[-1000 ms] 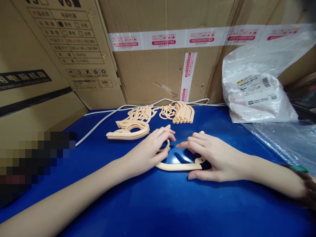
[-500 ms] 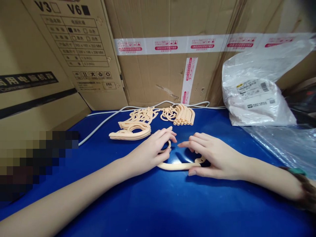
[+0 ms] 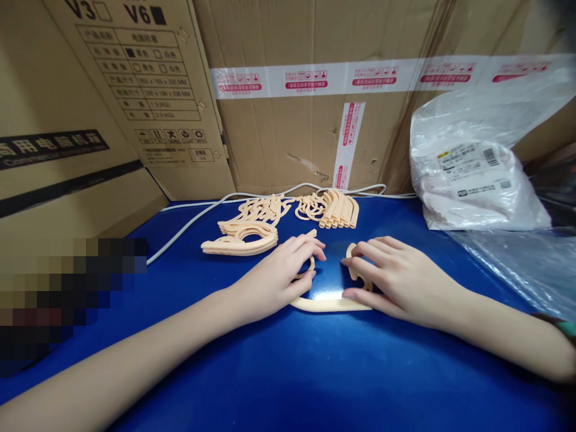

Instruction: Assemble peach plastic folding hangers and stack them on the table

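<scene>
My left hand (image 3: 285,270) is closed, fingers bent, over a beige hanger piece (image 3: 311,262) whose tip and curved loop show past the fingers. From under that hand a smooth curved beige bar (image 3: 324,305) runs right along the table. At the bar's right end, my right hand (image 3: 396,276) has its fingers curled round a small beige hook-shaped piece (image 3: 351,264), its thumb near the bar. The palm hides how the hook and bar meet. Behind the left hand lies a stack of beige hanger arms (image 3: 243,245).
At the back lie a heap of beige hooks (image 3: 265,210), more thin curved pieces (image 3: 310,208) and a row of bent tubes (image 3: 339,210). A white cable (image 3: 189,231) runs behind them. Cardboard boxes (image 3: 288,138) wall the blue table (image 3: 288,372); a plastic bag (image 3: 477,180) sits right.
My right hand has shifted slightly right and its fingers have curled in. The hook-shaped piece now shows more, standing up left of the fingers. My left hand has stayed in place.
</scene>
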Action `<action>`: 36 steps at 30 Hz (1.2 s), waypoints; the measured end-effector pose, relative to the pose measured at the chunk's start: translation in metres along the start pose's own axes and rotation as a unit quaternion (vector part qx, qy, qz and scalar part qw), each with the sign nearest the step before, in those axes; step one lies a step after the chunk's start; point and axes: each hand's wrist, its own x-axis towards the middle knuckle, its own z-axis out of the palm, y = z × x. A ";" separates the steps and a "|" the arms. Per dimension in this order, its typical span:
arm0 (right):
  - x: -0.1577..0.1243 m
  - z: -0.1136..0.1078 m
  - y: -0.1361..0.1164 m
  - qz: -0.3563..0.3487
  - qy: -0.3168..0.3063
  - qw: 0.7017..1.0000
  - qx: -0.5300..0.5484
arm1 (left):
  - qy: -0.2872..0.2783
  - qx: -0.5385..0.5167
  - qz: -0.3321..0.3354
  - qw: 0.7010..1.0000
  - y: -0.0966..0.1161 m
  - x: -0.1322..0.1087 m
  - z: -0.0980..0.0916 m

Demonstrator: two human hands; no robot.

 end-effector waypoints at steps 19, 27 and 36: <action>-0.002 -0.008 -0.017 -0.095 0.001 0.971 0.217 | 0.001 0.007 0.000 1.000 0.005 -0.001 -0.002; 0.000 -0.007 -0.018 -0.102 0.013 0.968 0.229 | -0.004 0.013 0.003 1.000 0.009 -0.002 -0.006; 0.000 -0.011 -0.020 -0.111 -0.004 0.968 0.227 | 0.001 0.022 0.008 1.000 0.012 -0.001 -0.006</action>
